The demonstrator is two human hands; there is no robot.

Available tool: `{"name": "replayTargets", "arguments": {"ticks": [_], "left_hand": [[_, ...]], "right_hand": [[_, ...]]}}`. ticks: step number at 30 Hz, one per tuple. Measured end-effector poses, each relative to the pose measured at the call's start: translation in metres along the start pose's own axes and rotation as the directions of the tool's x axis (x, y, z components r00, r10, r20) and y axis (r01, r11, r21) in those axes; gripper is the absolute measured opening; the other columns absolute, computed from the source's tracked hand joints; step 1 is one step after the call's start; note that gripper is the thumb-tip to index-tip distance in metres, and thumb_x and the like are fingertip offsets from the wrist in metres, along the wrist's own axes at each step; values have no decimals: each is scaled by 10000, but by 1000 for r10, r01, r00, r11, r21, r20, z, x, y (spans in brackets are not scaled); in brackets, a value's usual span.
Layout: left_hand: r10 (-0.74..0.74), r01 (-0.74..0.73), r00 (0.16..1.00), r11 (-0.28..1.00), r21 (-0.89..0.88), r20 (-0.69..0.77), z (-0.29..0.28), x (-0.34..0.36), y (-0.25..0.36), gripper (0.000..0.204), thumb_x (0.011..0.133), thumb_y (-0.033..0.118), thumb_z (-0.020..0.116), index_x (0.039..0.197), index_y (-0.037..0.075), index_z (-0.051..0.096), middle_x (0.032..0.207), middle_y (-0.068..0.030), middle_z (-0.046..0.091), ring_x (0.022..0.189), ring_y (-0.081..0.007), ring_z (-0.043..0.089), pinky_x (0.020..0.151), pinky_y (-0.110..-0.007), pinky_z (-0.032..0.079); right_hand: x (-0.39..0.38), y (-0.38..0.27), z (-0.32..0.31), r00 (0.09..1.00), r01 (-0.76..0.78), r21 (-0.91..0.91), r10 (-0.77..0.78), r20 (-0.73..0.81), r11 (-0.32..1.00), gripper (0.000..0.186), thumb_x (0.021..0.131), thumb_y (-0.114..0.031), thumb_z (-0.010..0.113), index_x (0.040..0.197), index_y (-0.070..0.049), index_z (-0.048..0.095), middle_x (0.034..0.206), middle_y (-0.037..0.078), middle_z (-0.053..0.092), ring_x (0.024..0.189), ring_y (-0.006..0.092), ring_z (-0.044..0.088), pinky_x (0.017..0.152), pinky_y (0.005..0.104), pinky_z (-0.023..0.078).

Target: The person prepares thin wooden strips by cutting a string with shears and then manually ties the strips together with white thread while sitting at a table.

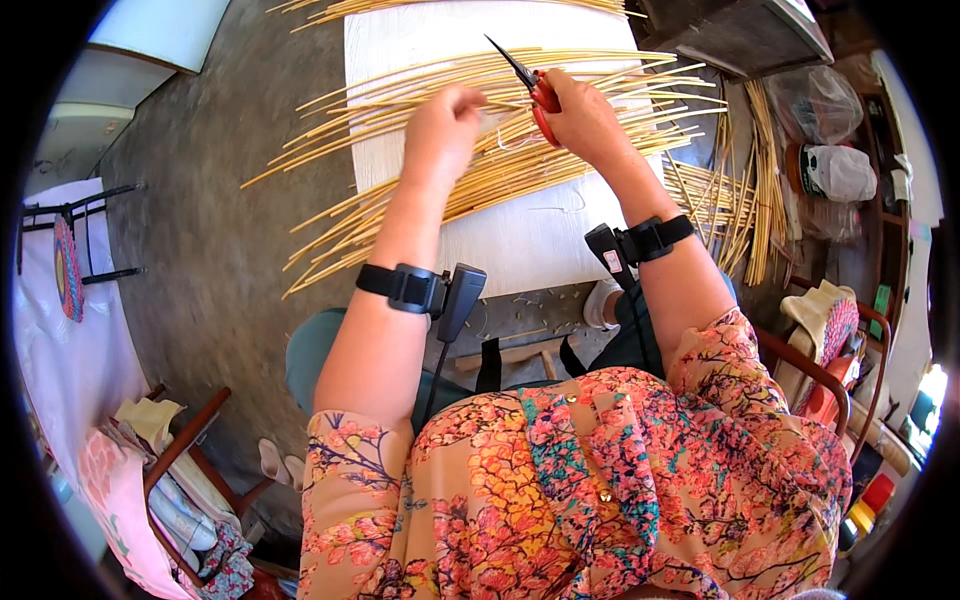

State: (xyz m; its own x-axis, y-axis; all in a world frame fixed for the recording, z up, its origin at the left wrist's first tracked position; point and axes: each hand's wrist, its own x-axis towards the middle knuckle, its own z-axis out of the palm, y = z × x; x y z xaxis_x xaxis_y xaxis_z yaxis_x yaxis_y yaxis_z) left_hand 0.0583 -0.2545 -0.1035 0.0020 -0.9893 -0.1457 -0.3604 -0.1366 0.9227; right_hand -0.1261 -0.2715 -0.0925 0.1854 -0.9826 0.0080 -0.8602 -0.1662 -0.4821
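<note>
My right hand [584, 122] is closed around the red handles of a pair of scissors [515, 62], whose dark pointed blades aim up and to the left. Left of it, my left hand [440, 132] hovers over the sticks with its fingers curled together. Whatever they may hold is hidden. Beneath both hands, long thin tan sticks [330, 160] lie in loose bundles across a white table [490, 258]. A pale string [502, 140] shows among the sticks between my hands, and a thin loose piece of string [568, 209] rests on the table nearer me.
More sticks [410, 6] lie at the table's far end. Others [765, 190] stand or lean at the right, near plastic-wrapped containers [838, 172]. Wooden chairs [190, 440] flank me. Small clippings [520, 300] litter the floor below the table's near edge.
</note>
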Motion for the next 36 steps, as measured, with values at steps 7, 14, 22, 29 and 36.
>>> {"name": "replayTargets", "arguments": {"ticks": [7, 14, 22, 29, 36], "left_hand": [[190, -216, 975, 699, 681, 114, 33, -1, -27, 251, 702, 94, 693, 947, 58, 656, 958, -137, 648, 883, -320, 597, 757, -409, 478], [-42, -63, 981, 854, 517, 189, 36, 14, -27, 159, 745, 118, 651, 892, 57, 645, 835, -111, 634, 748, -291, 585, 681, -364, 466], [-191, 224, 927, 972, -67, 322, 29, 20, -24, 227, 817, -5, 579, 1044, 0, 577, 772, 1, 568, 670, -62, 511, 591, -193, 406], [-238, 276, 902, 959, -57, 359, 26, 22, -18, 231, 795, -4, 592, 1026, -18, 596, 759, -45, 601, 650, -95, 529, 564, -229, 413], [-297, 372, 905, 899, -230, 305, 29, 18, -14, 296, 777, -22, 609, 1070, 0, 572, 885, -79, 622, 757, -122, 575, 627, -252, 470]], "right_hand": [[-8, 0, -22, 997, -24, 152, 36, -73, 988, 281, 752, -153, 703, 921, 9, 548, 760, 153, 617, 668, 244, 591, 599, 329, 465], [-21, 16, -28, 996, -67, 358, 85, -36, 931, 264, 749, -150, 709, 903, 6, 562, 711, 79, 584, 621, 131, 537, 542, 278, 441], [-30, 11, -30, 996, -60, 351, 78, -37, 935, 243, 757, -127, 640, 958, -18, 556, 796, 185, 616, 730, 335, 603, 640, 372, 467], [-34, 4, -4, 1000, -18, 324, 16, 9, 946, 228, 720, -107, 667, 869, -29, 512, 754, 174, 600, 730, 363, 593, 627, 406, 463], [-37, 4, 29, 940, 259, 67, -236, -248, 963, 258, 678, -63, 682, 861, -70, 501, 748, 90, 584, 738, 293, 587, 640, 375, 493]]}}
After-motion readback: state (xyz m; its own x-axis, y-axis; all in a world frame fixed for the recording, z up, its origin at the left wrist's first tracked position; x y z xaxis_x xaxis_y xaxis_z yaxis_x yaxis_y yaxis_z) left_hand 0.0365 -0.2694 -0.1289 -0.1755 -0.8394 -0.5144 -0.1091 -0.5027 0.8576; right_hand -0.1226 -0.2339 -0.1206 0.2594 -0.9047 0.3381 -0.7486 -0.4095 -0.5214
